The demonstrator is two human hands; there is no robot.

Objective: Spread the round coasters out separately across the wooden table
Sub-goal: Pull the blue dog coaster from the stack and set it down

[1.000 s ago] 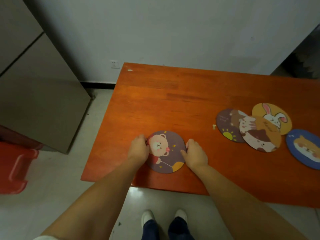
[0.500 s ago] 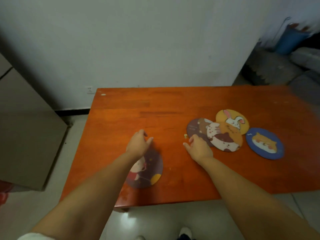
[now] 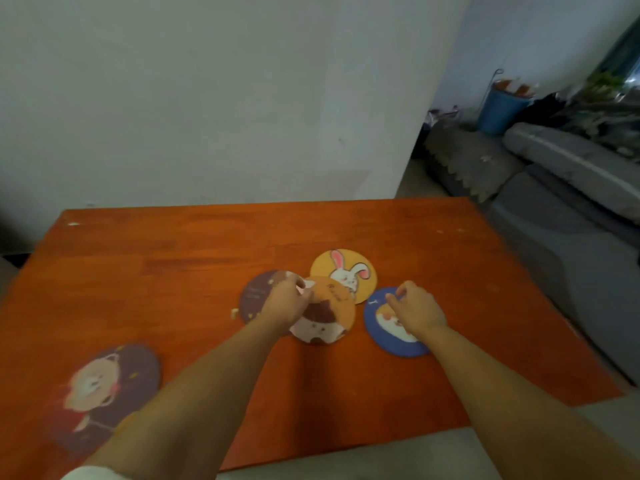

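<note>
Five round coasters lie on the orange-brown wooden table. A purple bear coaster sits alone near the front left edge. In the middle, a dark purple coaster, a brown cat coaster and a yellow rabbit coaster overlap, the cat one on top. A blue coaster lies just right of them, apart. My left hand rests where the purple and cat coasters overlap, fingers curled onto the cat coaster's upper edge. My right hand is over the blue coaster, fingers loosely bent, holding nothing.
A small pale crumb lies left of the dark purple coaster. A white wall stands behind the table. To the right are grey cushions and a blue bucket. Bare wood spans the table's back and right side.
Both hands let go of the bear coaster, left near the front left edge, and moved right to the cluster. The view also swung right.
</note>
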